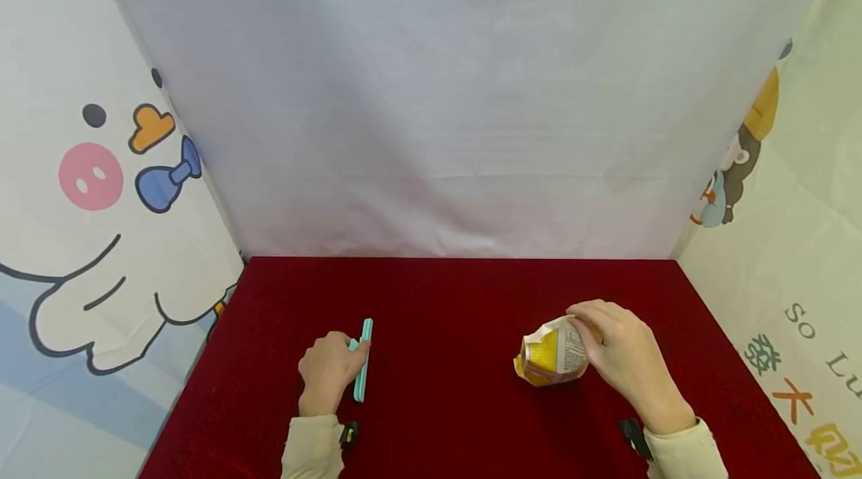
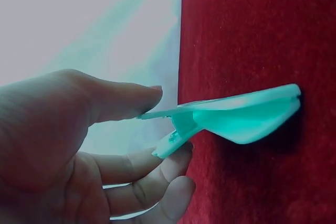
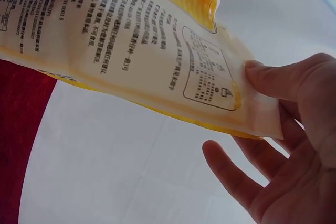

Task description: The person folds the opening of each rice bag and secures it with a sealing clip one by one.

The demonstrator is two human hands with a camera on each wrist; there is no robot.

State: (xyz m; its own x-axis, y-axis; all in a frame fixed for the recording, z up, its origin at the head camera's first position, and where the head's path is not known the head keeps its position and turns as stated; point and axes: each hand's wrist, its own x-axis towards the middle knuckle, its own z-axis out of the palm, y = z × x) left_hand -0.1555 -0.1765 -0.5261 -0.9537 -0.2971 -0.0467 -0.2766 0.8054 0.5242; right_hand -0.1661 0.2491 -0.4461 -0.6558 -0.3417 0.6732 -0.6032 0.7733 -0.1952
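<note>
A mint-green bag clip (image 1: 364, 359) with a long bar is in my left hand (image 1: 331, 364). The left wrist view shows the thumb pressing one handle of this clip (image 2: 252, 109) and the fingers on the other, its long jaw pointing away over red cloth. My right hand (image 1: 622, 359) pinches the top end of a yellow and white food bag (image 1: 547, 353) between thumb and fingers. Printed text and a clear window with yellow contents show on the bag (image 3: 152, 51) in the right wrist view. Clip and bag are well apart.
Dark red cloth covers the table (image 1: 438, 329). A pale curtain (image 1: 444, 105) stands behind it, with cartoon-printed cloth walls on the left (image 1: 94, 254) and right (image 1: 761, 269).
</note>
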